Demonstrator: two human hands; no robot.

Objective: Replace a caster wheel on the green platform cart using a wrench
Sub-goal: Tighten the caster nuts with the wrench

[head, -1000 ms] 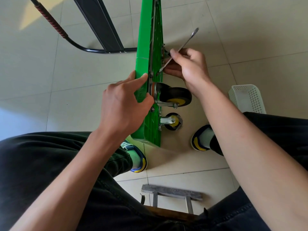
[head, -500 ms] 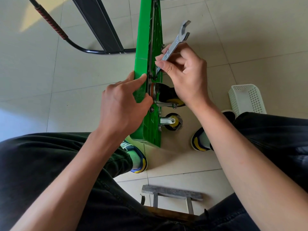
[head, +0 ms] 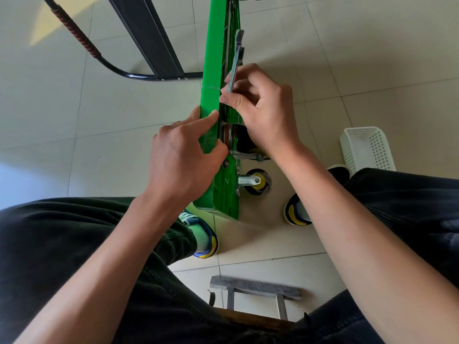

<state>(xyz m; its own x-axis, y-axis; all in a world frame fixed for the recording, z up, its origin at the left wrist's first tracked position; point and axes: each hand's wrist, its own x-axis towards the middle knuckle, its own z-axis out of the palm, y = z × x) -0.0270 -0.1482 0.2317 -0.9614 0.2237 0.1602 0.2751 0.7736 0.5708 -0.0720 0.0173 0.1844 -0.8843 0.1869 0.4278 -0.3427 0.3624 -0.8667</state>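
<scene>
My right hand [head: 263,112] fingers pinch the wrench [head: 236,60] against the cart [head: 211,70]; left hand [head: 181,160] grips its edge, thumb seemingly near the caster [head: 244,142].

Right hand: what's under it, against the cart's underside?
The right hand grips the wrench, whose free end sticks out beyond the fingers. Below its palm the upper caster wheel shows partly. The wrench's working end and any bolt are covered.

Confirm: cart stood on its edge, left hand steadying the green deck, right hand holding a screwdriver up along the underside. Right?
Not quite. The right hand holds a wrench, not a screwdriver; its open-ended head shows above the fingers in the head view. The rest stands: the green cart is on its edge and the left hand grips its deck.
</scene>
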